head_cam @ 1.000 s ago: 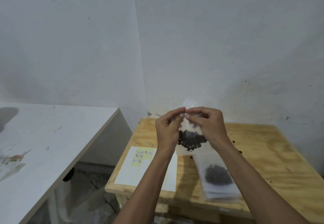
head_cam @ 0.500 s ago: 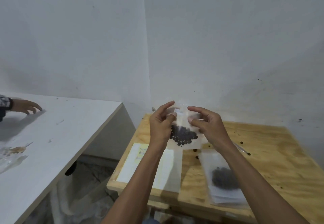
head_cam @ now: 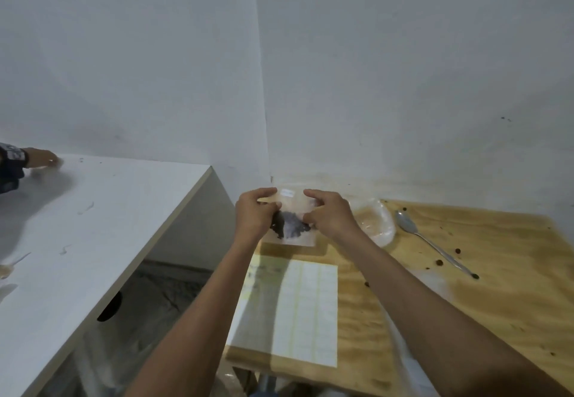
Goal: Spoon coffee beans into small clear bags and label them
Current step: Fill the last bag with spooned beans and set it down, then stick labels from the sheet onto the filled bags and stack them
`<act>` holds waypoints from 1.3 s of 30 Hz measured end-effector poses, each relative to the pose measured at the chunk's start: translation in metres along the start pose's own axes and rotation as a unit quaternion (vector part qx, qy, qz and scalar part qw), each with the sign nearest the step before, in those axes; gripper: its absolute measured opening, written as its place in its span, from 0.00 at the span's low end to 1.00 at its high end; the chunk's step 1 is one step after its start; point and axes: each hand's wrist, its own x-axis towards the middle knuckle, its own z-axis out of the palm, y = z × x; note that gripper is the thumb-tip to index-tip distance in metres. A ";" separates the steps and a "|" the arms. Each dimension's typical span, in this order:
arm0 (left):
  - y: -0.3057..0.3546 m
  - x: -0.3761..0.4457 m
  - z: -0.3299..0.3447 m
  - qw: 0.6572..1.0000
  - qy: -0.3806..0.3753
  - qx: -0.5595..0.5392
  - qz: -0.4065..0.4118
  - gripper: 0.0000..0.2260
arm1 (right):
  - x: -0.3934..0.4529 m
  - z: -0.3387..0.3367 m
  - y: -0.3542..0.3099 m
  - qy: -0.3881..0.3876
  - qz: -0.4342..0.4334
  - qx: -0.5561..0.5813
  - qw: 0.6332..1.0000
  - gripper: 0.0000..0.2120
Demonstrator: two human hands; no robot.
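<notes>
Head view, near to far: white sheet of peel-off labels (head_cam: 289,312) lies at lower centre on the plywood table (head_cam: 497,288). Above it, left hand (head_cam: 253,213) and right hand (head_cam: 330,213) pinch the small clear bag of dark coffee beans (head_cam: 292,222) at frame centre. Step judged: sealing or labelling. Next move calls for peeling one label. Metal spoon (head_cam: 413,228) lies right.

No readable text. Small white label (head_cam: 287,192) at 12 o'clock on the bag (head_cam: 293,216): too blurred. Label sheet (head_cam: 298,309) on the tabletop (head_cam: 497,303) has faint marks at its 10 o'clock corner, illegible.
</notes>
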 end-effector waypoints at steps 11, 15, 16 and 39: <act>-0.042 0.025 0.013 0.978 -0.004 0.207 0.017 0.10 | 0.027 0.043 0.022 -0.014 0.009 -0.278 0.960 0.19; -0.030 0.018 0.013 0.971 0.007 0.235 0.043 0.10 | 0.023 0.031 0.014 -0.009 -0.026 -0.251 0.968 0.24; -0.024 0.015 0.012 0.972 0.013 0.230 0.052 0.10 | 0.020 0.027 0.009 -0.003 -0.042 -0.229 0.973 0.24; 0.071 -0.220 0.100 0.958 -0.179 0.222 0.031 0.13 | -0.205 -0.161 0.057 0.067 0.114 -0.206 0.969 0.17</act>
